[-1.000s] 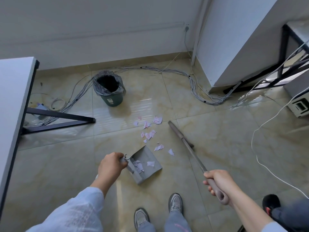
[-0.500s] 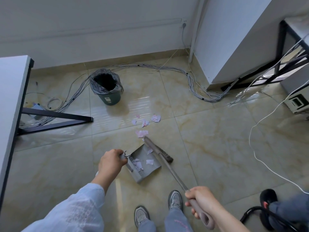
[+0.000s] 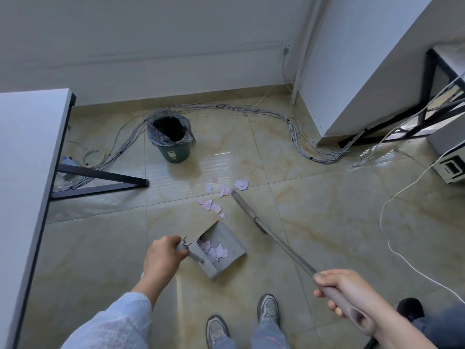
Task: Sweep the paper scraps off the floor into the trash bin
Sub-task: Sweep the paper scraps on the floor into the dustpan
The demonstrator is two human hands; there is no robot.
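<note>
A grey dustpan (image 3: 226, 243) rests on the tiled floor with a few pink and white paper scraps (image 3: 217, 250) inside it. My left hand (image 3: 163, 255) grips its handle. My right hand (image 3: 344, 290) holds the grey broom (image 3: 274, 239) by its handle; the broom head lies on the floor to the right of the pan's mouth. Several more paper scraps (image 3: 210, 205) lie just beyond the pan, and others (image 3: 241, 183) near the broom's far end. A green trash bin (image 3: 172, 138) lined with a black bag stands farther back.
A white table (image 3: 22, 172) with a black metal leg (image 3: 100, 176) is at the left. Grey cable bundles (image 3: 297, 137) run along the wall. A white cord (image 3: 387, 238) loops across the floor at right. My shoes (image 3: 268, 309) are below the pan; another person's dark shoe (image 3: 410, 307) is at bottom right.
The broom head has swung from over the dustpan's mouth back out to the right and away from me. More scraps now lie inside the pan. The dustpan stays in place.
</note>
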